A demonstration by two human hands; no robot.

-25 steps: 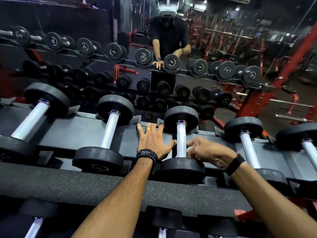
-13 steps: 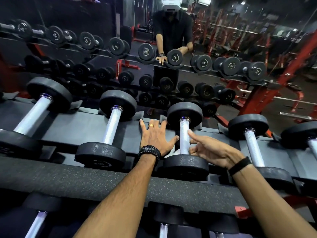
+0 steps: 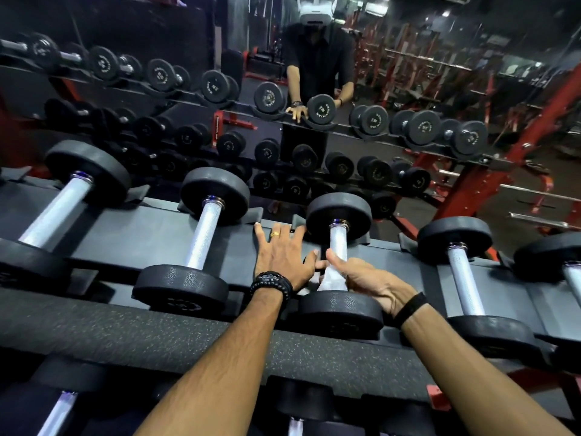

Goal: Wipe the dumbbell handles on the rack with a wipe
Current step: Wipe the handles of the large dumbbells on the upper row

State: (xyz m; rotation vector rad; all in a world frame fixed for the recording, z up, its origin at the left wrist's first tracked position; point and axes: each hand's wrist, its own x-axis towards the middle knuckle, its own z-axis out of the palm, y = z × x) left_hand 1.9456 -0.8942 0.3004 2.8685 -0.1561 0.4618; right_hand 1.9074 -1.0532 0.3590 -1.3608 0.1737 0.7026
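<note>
Gripping the wipe (image 3: 330,280) around the near end of a dumbbell handle (image 3: 338,243), the right hand (image 3: 366,283) curls over it on the rack (image 3: 151,228). The left hand (image 3: 279,259) lies flat, fingers spread, on the rack just beside that handle.

Five dumbbells (image 3: 340,265) on the top shelf (one partly cropped), two hands (image 3: 371,283), one wipe (image 3: 330,280).
</note>
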